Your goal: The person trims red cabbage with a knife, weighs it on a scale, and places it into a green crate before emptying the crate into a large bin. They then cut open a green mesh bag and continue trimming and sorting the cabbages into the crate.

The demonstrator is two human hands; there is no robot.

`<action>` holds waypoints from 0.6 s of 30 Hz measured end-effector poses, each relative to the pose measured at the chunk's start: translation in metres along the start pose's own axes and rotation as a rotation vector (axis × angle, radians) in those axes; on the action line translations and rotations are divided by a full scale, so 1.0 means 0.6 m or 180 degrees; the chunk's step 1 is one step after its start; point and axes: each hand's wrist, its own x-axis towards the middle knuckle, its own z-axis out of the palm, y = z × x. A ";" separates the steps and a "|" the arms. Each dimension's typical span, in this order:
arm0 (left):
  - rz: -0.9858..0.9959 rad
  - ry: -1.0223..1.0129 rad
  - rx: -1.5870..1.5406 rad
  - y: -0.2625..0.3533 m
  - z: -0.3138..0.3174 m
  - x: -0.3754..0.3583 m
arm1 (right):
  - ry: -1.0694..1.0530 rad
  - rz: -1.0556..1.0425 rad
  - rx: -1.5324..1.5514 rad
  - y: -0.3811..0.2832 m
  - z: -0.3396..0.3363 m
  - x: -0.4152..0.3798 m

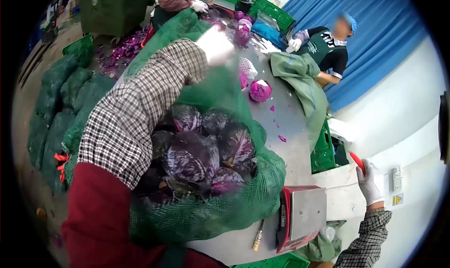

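A large green mesh bag [211, 218] lies open on the metal table, full of purple cabbages [187, 158] with dark outer leaves. Its upper edge stretches up to my left hand [215, 45], white-gloved and smeared by motion, which appears to grip the mesh; the fingers do not show clearly. Off to the right, beyond the table edge, my right hand [371, 181] in a white glove is closed around a slim red handle [357, 161]. Whatever else belongs to that handle is hidden. Both my forearms wear checked sleeves.
A red scale [307, 214] with a metal plate and a wooden-handled tool [258, 237] lie at the near edge. A peeled cabbage [260, 90] sits further back. One co-worker [323, 50] handles a green sack [300, 80]; another person's gloved hand [199, 5] is at the far end. Full mesh bags [61, 122] stand left.
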 end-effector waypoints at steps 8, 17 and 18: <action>0.1610 -0.1387 -0.1969 0.276 -0.086 0.034 | -0.0561 -0.1302 0.0307 -0.162 0.023 0.035; 0.2309 -0.0242 -0.0567 0.402 0.123 0.077 | -0.0787 -0.2029 0.0577 -0.205 0.071 0.072; 0.2220 0.0178 -0.0708 0.396 0.132 0.086 | -0.0782 -0.2060 0.0610 -0.205 0.079 0.078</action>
